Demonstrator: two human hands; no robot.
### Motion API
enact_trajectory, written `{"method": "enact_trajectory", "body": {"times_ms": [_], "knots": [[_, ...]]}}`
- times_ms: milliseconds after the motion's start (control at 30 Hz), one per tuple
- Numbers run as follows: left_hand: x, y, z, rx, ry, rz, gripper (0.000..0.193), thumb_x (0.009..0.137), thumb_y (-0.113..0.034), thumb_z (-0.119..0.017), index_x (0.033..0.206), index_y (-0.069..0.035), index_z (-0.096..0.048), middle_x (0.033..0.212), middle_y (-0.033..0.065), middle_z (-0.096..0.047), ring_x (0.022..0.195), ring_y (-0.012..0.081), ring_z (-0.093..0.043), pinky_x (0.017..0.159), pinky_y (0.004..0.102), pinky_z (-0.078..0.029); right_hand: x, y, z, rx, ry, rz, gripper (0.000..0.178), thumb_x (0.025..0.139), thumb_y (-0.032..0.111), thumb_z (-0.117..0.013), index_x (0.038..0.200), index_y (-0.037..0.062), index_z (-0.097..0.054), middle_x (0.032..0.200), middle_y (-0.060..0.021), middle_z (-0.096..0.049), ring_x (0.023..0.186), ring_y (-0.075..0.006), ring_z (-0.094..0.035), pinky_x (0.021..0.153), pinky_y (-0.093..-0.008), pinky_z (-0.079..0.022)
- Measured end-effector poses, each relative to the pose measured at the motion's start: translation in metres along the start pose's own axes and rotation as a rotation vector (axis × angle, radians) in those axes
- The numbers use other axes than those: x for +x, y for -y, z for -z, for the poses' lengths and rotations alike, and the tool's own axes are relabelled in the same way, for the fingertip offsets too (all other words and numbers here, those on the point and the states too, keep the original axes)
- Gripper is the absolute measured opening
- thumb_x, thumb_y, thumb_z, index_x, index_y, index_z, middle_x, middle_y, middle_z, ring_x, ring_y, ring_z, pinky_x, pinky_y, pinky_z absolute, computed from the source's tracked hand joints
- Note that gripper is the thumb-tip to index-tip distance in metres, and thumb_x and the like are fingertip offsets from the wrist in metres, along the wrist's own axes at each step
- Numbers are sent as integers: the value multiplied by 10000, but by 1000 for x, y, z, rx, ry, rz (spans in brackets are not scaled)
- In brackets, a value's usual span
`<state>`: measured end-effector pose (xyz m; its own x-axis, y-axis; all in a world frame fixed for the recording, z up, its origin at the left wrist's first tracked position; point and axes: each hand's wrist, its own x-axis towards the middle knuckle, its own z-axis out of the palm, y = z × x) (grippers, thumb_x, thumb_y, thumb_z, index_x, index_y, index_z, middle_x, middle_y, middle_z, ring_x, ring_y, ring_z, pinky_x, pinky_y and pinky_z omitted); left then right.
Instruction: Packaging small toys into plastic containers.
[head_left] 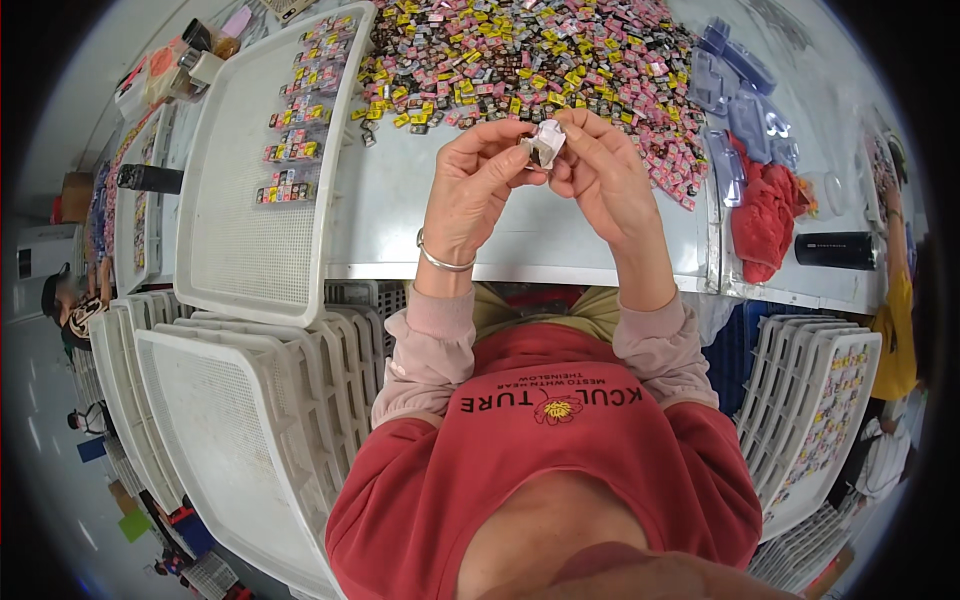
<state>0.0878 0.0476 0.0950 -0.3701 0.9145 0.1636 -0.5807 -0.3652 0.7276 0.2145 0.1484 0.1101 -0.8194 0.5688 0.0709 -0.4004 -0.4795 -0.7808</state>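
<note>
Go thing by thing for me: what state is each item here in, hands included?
Left hand: closed in a pinch
Right hand: closed in a pinch
White crumpled piece: held between both hands
Small colourful pieces: loose, heaped
White mesh tray: partly filled
Clear packs: filled, in a row
Red cloth: crumpled
Lower-left trays: stacked
Bracelet: worn on the left wrist

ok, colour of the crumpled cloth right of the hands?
The crumpled cloth is red; shows best in the head view.
</note>
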Motion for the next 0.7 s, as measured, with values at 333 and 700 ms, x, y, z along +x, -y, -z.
{"method": "enact_trajectory", "body": {"times_ms": [333, 700], "knots": [[-3, 4, 2, -35, 14, -41, 188, 866, -20, -609, 1052, 8, -604, 930, 102, -652, 785, 169, -638, 705, 293, -556, 2, 0, -3, -175, -7, 32, 144, 912, 140, -591, 968, 7, -594, 782, -20, -603, 564, -51, -522, 482, -196, -423], [1, 11, 0, -75, -67, 75, 133, 905, -128, -588, 1004, -39, -583, 881, 68, -642, 729, 144, -638, 668, 279, -550, -2, 4, -16, -1191, -162, 616, 42, 843, -2, -598, 878, 3, -620, 771, -48, -614, 611, -121, -573, 526, -223, -435]]}}
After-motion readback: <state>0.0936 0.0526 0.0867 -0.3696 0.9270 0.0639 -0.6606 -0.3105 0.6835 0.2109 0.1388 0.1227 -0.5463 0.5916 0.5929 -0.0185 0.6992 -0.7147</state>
